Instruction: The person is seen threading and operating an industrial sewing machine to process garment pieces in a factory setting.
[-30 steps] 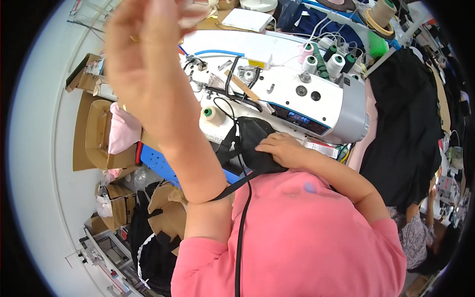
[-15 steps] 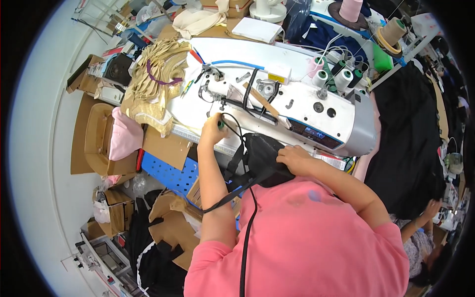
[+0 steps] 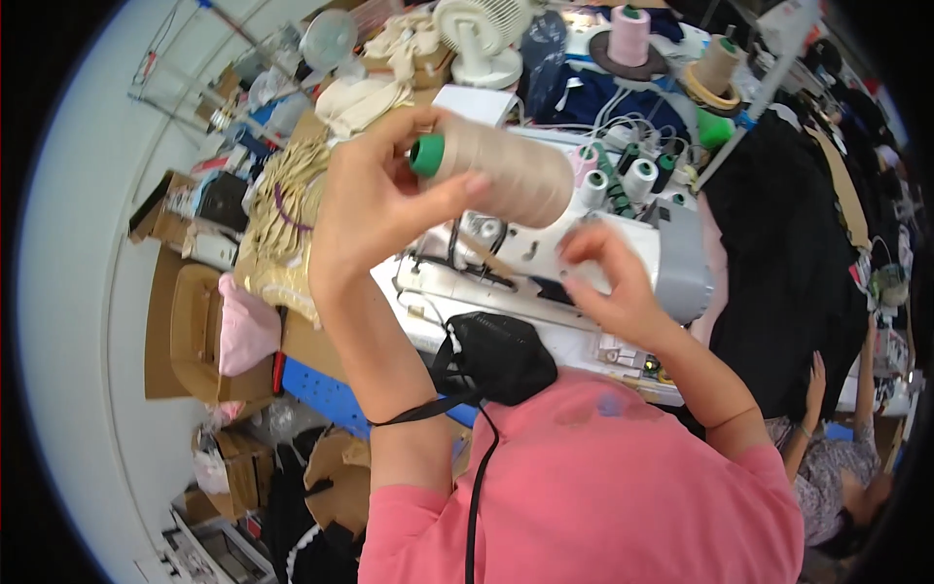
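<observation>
My left hand (image 3: 379, 195) is raised over the sewing machine, its fingers wrapped round a large beige thread cone (image 3: 511, 175) with a green core. My right hand (image 3: 605, 277) hovers over the white machine body (image 3: 443, 277) with its fingers apart and curved, slightly blurred, below and right of the cone. A black mesh pouch (image 3: 501, 355) lies between my forearms at the machine's front edge, against my chest. Its black strap (image 3: 413, 414) crosses my left forearm.
Small spools (image 3: 639, 178) and cones on a rack (image 3: 628, 39) stand behind the machine. Beige fabric strips (image 3: 272, 224) lie at left, above a carton with pink cloth (image 3: 243, 326). Black fabric (image 3: 769, 273) hangs at right, where a co-worker's hands (image 3: 815, 380) and sleeve show.
My left hand came down to the machine's front and has risen holding the beige cone. My right hand has left the black pouch and moved up over the machine.
</observation>
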Demonstrator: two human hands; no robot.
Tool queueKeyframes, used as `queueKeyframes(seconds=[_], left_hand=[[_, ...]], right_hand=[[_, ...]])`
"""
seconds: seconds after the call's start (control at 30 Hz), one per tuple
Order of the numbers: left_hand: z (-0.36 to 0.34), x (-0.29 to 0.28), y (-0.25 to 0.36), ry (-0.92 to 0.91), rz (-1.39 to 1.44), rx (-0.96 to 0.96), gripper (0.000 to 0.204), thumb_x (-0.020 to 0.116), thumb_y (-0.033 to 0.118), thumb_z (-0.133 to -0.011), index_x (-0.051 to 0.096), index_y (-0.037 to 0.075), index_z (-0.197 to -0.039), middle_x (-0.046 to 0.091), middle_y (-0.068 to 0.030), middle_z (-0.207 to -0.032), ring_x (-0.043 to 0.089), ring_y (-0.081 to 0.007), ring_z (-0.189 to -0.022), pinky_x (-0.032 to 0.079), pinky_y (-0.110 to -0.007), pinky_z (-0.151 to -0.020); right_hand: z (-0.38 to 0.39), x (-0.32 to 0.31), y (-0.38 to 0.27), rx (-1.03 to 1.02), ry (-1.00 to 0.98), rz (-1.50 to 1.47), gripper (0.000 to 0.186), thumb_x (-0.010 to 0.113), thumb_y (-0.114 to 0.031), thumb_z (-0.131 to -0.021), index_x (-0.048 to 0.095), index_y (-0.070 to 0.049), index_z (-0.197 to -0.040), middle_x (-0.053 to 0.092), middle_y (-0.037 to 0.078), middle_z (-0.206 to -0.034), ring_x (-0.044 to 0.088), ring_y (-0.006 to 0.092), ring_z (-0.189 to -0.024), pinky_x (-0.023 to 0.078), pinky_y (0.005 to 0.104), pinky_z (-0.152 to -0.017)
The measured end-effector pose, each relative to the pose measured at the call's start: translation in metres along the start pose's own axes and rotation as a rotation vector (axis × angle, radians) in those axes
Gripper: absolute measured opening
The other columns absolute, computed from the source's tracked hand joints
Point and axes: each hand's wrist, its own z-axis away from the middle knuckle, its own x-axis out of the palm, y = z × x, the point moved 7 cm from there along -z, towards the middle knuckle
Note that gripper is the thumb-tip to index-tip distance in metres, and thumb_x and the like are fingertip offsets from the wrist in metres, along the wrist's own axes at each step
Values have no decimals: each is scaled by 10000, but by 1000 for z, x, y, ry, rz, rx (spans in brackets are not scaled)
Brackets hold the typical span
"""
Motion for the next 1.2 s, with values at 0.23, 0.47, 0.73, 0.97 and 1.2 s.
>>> queueKeyframes(seconds=[0.23, 0.47, 0.73, 0.97, 1.2], left_hand=[[-106, 81, 42, -90, 126, 141, 498, 765, 216, -720, 560, -82, -1061, 638, -101, -832, 617, -116, -680, 509, -224, -600], [-163, 105, 56, 193, -256, 438, 504, 733, 298, -623, 605, -42, -972, 655, -143, -765, 645, -182, -682, 509, -285, -649], [-198, 102, 56, 368, -319, 489, 445, 723, 247, -644, 609, -36, -969, 661, -170, -814, 664, -265, -728, 519, -331, -667], [-216, 104, 43, 342, -313, 531, 451, 724, 260, -640, 614, -28, -970, 660, -169, -816, 658, -263, -718, 518, -326, -659], [-245, 138, 21, 69, -120, 462, 515, 719, 289, -711, 560, -37, -1077, 618, -177, -958, 630, -208, -750, 492, -310, -667]], right_hand=[[-74, -46, -45, 67, -43, -782, 387, 559, -193, -885, 454, 0, -1204, 558, 79, -936, 511, 81, -687, 463, 262, -664], [-89, -160, -116, -509, 502, 487, 222, 490, -138, -919, 543, 17, -769, 510, 4, -765, 452, 91, -659, 378, 218, -625], [-166, -205, -131, -482, 64, -427, 326, 398, -224, -943, 460, -36, -685, 550, 79, -833, 558, 172, -865, 362, 309, -950], [-185, -205, -100, -252, 214, 750, 351, 688, -167, -728, 532, 9, -988, 591, 98, -914, 568, 200, -783, 470, 311, -747], [-191, -245, -67, -54, 399, 702, 613, 773, -193, -625, 504, -47, -1156, 609, 95, -1018, 606, 189, -881, 492, 306, -768]])
